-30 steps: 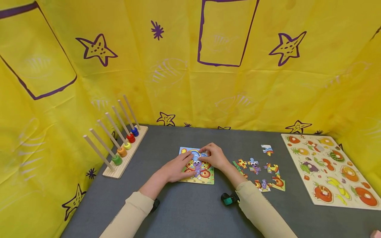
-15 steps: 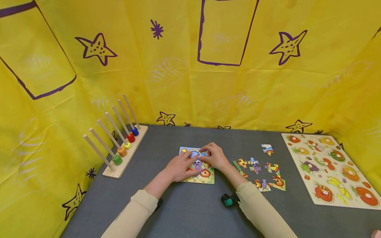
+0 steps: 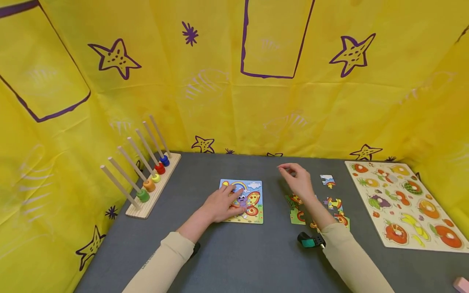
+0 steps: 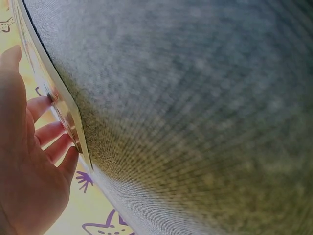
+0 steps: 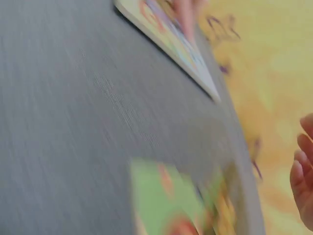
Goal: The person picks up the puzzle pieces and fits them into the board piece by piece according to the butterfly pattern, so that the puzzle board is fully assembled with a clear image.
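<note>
A square butterfly picture puzzle (image 3: 253, 209) lies on the dark grey table. My left hand (image 3: 219, 204) rests on its left half with the fingers spread, covering part of the butterfly. In the left wrist view the fingertips (image 4: 72, 152) touch the puzzle's face. My right hand (image 3: 298, 182) is in the air to the right of the puzzle, fingers loosely bent, with nothing seen in it. Several loose jigsaw pieces (image 3: 297, 216) lie beneath and beside the right forearm, which hides some of them. One blue-topped piece (image 3: 327, 180) lies apart, behind the others.
On the left stands a wooden peg stacker (image 3: 155, 188) with coloured rings low on its pegs. A wooden fruit board (image 3: 399, 211) lies at the right. A pink block (image 3: 461, 284) shows at the lower right edge. Yellow cloth (image 3: 220, 110) hangs behind the table.
My right hand has left the top right of the puzzle and moved right, over the loose pieces. The puzzle's upper right corner is uncovered. The left hand stays on the puzzle.
</note>
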`<state>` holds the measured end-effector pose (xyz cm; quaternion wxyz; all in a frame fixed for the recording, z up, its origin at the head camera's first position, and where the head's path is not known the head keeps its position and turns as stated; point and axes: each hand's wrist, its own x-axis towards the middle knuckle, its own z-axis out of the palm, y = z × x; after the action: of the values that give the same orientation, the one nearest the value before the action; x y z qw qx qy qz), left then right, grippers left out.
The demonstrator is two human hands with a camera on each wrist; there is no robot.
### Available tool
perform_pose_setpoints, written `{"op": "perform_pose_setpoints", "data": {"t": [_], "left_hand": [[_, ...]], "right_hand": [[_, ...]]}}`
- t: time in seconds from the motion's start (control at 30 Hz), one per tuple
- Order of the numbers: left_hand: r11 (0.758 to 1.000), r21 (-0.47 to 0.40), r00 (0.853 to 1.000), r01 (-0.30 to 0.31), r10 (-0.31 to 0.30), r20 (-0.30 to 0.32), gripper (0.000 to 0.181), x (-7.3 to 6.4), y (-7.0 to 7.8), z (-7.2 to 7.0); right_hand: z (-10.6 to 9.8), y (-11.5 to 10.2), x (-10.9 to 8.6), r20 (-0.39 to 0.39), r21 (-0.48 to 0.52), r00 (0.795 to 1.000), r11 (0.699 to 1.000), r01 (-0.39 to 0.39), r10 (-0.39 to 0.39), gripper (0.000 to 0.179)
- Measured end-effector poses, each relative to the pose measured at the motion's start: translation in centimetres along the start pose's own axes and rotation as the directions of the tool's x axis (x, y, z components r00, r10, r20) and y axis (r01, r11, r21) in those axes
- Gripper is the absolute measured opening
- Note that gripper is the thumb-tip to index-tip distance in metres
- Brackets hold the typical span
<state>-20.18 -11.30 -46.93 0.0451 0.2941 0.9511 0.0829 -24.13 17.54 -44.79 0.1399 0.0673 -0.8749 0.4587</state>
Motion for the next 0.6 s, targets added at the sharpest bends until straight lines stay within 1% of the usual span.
{"op": "perform_pose_setpoints", "data": {"t": [0.13, 0.27, 0.33, 0.4, 0.5, 0.57, 0.6], "left_hand": [[1.000, -0.019, 1.000, 0.012, -0.012, 0.007, 0.073, -0.1, 0.0, -0.3], [0.999, -0.038, 1.000, 0.028, -0.028, 0.015, 0.072, -0.2, 0.1, -0.5], [0.999, -0.042, 0.999, 0.033, -0.032, 0.018, 0.072, -0.3, 0.2, -0.6], [0.999, -0.043, 0.999, 0.033, -0.033, 0.020, 0.073, -0.3, 0.2, -0.7], [0.999, -0.043, 0.999, 0.031, -0.030, 0.023, 0.073, -0.3, 0.3, -0.7], [0.999, -0.042, 0.999, 0.027, -0.026, 0.023, 0.072, -0.3, 0.3, -0.6], [0.999, -0.043, 0.999, 0.025, -0.024, 0.024, 0.072, -0.3, 0.3, -0.6]], "right_hand": [[-3.6, 1.9, 0.5, -0.066, -0.023, 0.995, 0.997, -0.074, 0.073, 0.028], [-6.5, 4.1, 0.7, -0.120, -0.112, 0.986, 0.985, -0.131, 0.118, 0.031], [-7.7, 5.2, 0.6, -0.127, -0.167, 0.984, 0.975, -0.147, 0.127, 0.033], [-8.6, 6.3, 0.4, -0.119, -0.221, 0.985, 0.964, -0.150, 0.126, 0.035], [-9.5, 7.4, -0.1, -0.068, -0.277, 0.988, 0.949, -0.152, 0.138, 0.042], [-9.9, 7.9, -0.3, -0.029, -0.307, 0.987, 0.938, -0.161, 0.160, 0.049], [-10.0, 8.1, -0.5, -0.007, -0.317, 0.983, 0.932, -0.176, 0.184, 0.052]]}}
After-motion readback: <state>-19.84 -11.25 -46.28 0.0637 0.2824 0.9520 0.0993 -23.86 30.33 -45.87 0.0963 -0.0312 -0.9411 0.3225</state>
